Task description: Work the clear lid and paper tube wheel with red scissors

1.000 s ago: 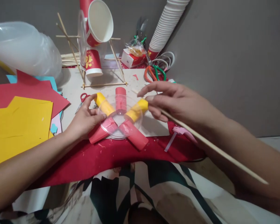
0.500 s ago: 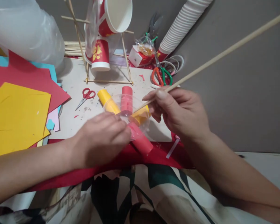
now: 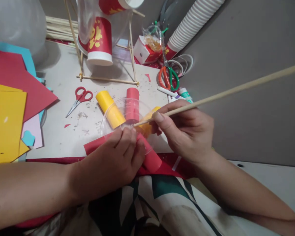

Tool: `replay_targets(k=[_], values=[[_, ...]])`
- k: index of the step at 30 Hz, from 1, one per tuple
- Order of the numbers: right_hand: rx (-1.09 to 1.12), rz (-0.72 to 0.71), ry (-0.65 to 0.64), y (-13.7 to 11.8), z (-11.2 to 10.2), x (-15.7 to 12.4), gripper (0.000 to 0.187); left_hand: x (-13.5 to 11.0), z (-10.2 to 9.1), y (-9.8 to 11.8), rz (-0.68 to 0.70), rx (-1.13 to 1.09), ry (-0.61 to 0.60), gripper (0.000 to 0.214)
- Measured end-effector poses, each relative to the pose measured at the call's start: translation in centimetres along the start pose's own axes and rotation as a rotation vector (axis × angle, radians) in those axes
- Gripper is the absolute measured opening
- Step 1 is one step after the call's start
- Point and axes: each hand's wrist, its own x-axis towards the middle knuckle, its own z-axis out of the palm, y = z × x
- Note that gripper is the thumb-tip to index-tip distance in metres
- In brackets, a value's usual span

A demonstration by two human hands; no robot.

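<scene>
A clear plastic lid has yellow and red paper tubes fanned out under it like spokes, among them a yellow tube and a red tube. My left hand is closed on the lid's near edge and the red tubes there. My right hand pinches a long wooden skewer. The skewer's tip rests at the middle of the lid, and its shaft runs up and off to the right.
Small red scissors lie left of the lid. Behind stand a skewer frame with a red paper cup, a stack of white cups, larger scissors and pens. Coloured paper sheets lie at left.
My left hand slid from the lid's left side onto its near edge. My right hand swung the skewer round from pointing down-right to up-right and brought its tip to the lid's centre.
</scene>
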Motion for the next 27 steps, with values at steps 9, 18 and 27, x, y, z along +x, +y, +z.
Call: replay_targets(k=[9,18,27], values=[[-0.096,-0.092,-0.067,-0.1,0.0,0.0,0.013,-0.4,0.6,-0.2,0.026,0.002,0.002,0.04],[-0.335,-0.378,-0.266,-1.3,-0.7,2.0,0.014,-0.3,1.1,0.2,0.041,0.057,0.028,0.04],[-0.378,-0.475,-0.465,-1.8,-1.0,3.4,0.012,-0.4,1.3,0.7,0.005,0.059,0.054,0.034]])
